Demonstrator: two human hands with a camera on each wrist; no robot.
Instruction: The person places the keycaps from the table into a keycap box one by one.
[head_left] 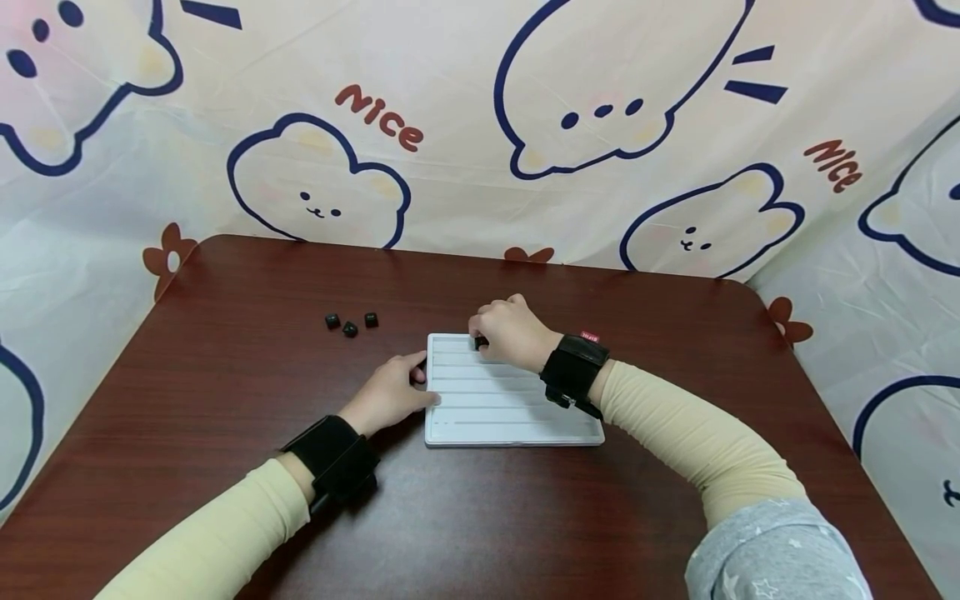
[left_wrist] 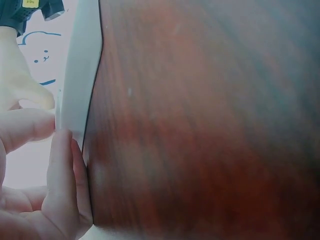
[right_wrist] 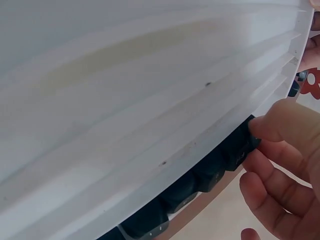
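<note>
A white ridged tray (head_left: 510, 429) lies flat on the table. My left hand (head_left: 386, 396) holds its left edge, the thumb on the rim and the fingers against the side. Above the far left part of the tray, my right hand (head_left: 516, 332) pinches a black keycap (head_left: 481, 342). In the right wrist view, several black keycaps (right_wrist: 182, 192) stand in a row along the tray's far edge, and the thumb and fingers are on the keycap at the row's end (right_wrist: 245, 145). The head view hides most of this row behind my right hand.
Three loose black keycaps (head_left: 350, 329) lie on the brown table (head_left: 247, 375), to the left beyond the tray. A small red tag (head_left: 589, 337) shows behind the right wrist strap. A printed curtain (head_left: 450, 192) hangs around the table's back and sides.
</note>
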